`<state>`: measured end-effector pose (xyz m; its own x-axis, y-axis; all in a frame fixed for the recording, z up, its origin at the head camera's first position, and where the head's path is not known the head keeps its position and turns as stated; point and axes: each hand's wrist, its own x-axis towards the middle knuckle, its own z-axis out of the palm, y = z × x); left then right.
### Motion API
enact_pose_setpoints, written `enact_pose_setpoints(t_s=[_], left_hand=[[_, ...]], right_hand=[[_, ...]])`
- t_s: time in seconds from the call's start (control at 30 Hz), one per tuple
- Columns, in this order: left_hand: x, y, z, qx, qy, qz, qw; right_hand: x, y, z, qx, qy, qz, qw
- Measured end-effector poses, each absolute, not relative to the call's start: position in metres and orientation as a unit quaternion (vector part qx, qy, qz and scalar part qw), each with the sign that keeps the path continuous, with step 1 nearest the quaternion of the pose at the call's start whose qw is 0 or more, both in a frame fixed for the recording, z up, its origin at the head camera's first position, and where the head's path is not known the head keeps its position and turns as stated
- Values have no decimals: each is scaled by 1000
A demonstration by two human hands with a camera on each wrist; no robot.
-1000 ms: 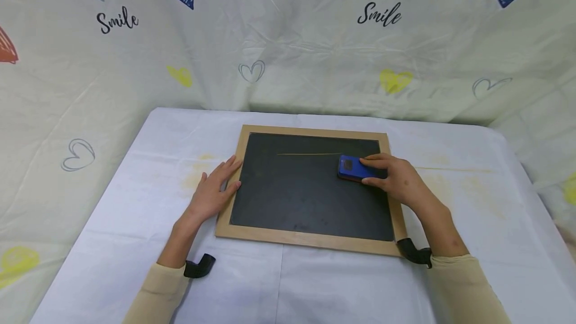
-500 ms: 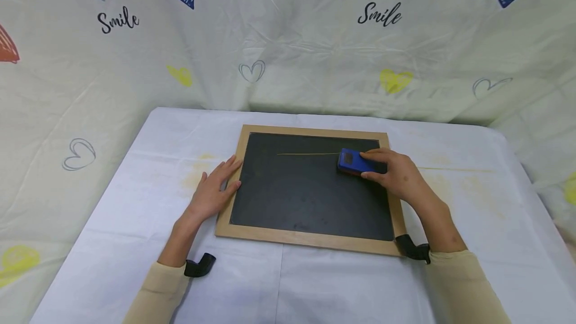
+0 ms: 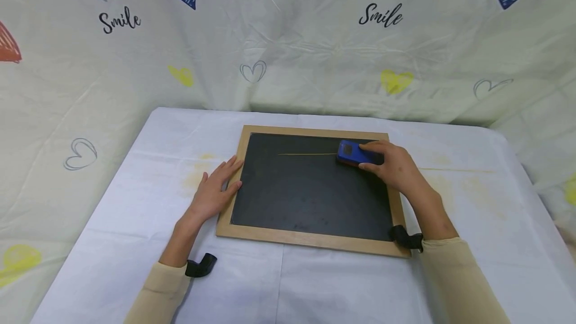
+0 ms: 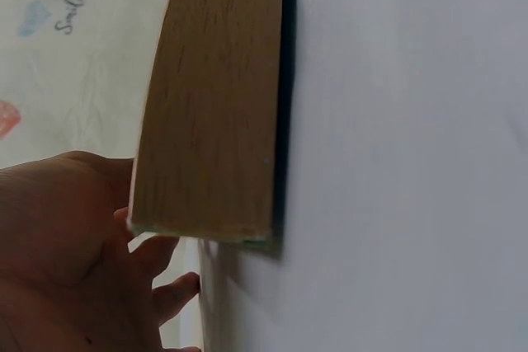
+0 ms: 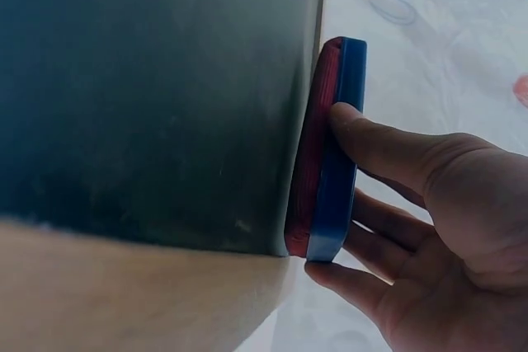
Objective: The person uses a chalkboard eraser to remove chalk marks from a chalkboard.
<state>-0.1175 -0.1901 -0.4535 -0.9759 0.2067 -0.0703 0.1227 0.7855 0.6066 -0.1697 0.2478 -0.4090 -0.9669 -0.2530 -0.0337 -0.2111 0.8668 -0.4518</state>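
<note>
A blackboard [image 3: 306,194] in a light wooden frame lies on the white-covered table. My right hand [image 3: 396,166] grips a blue chalkboard eraser [image 3: 352,152] by its sides near the board's upper right. In the right wrist view the eraser's red felt [image 5: 312,154] faces the dark surface, right at it, with the thumb along one side. A thin yellow chalk line [image 3: 306,154] runs left from the eraser. My left hand [image 3: 213,191] rests against the frame's left side, fingers spread and nearly straight. The left wrist view shows its fingers behind the frame's edge [image 4: 210,121].
The white tablecloth [image 3: 279,284] bears faint yellow chalk smudges left and right of the board. A yellow line [image 3: 456,170] marks the cloth at right. Behind the table hangs a curtain [image 3: 310,34] printed with hearts. Black wrist mounts [image 3: 201,265] sit on both wrists.
My right hand has slid the eraser a little up the board, from below the chalk line to across its right end. The left hand has stayed in place.
</note>
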Motion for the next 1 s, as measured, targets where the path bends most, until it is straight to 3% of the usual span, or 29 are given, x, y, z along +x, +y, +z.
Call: enact_pose_setpoints(t_s=[1.0], left_hand=[[-118,-190,-455,83,940,322,77]], right_hand=[[-175,242,-416,-96,967,-228,61]])
